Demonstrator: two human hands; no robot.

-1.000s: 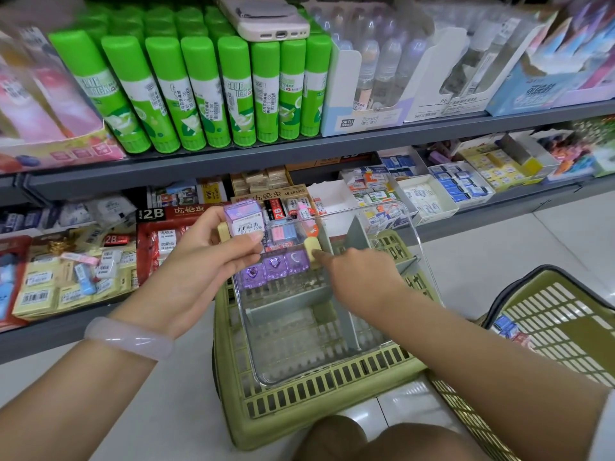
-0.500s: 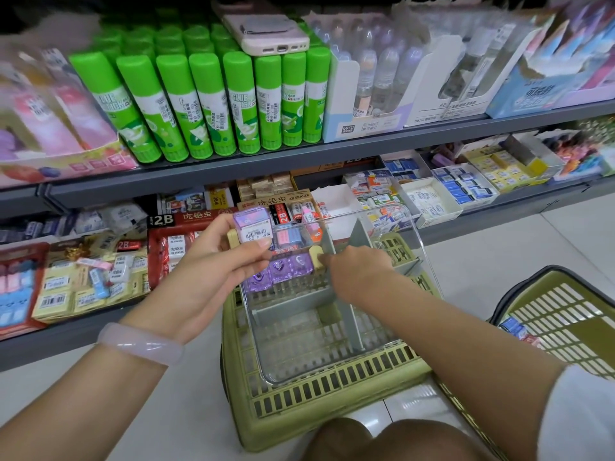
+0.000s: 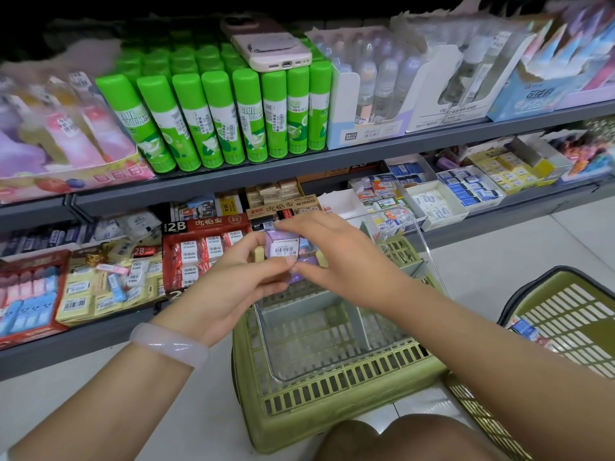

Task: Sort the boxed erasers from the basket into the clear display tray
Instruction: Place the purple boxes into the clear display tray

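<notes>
A purple boxed eraser [image 3: 282,245] with a barcode label is held above the far end of the clear display tray [image 3: 336,372]. My left hand [image 3: 229,287] grips it from the left and below. My right hand [image 3: 342,257] reaches in from the right, fingers over the box's top and thumb at its lower edge, pinching it. More purple boxed erasers [image 3: 307,262] lie in the tray's far end, mostly hidden by my hands. The tray rests on an upturned green basket [image 3: 332,399]. A second green basket [image 3: 565,314] at right holds a few boxed erasers [image 3: 524,327].
Grey shop shelves [image 3: 233,181] stand just beyond the tray, packed with eraser boxes below and green glue sticks [image 3: 213,121] above. A pink phone [image 3: 269,44] lies on top of the glue sticks. White tiled floor lies to the left and right. My knee [image 3: 382,440] is at the bottom.
My right hand left the yellow eraser in the tray and rose left to the purple box. My left hand lowered the box slightly toward the tray.
</notes>
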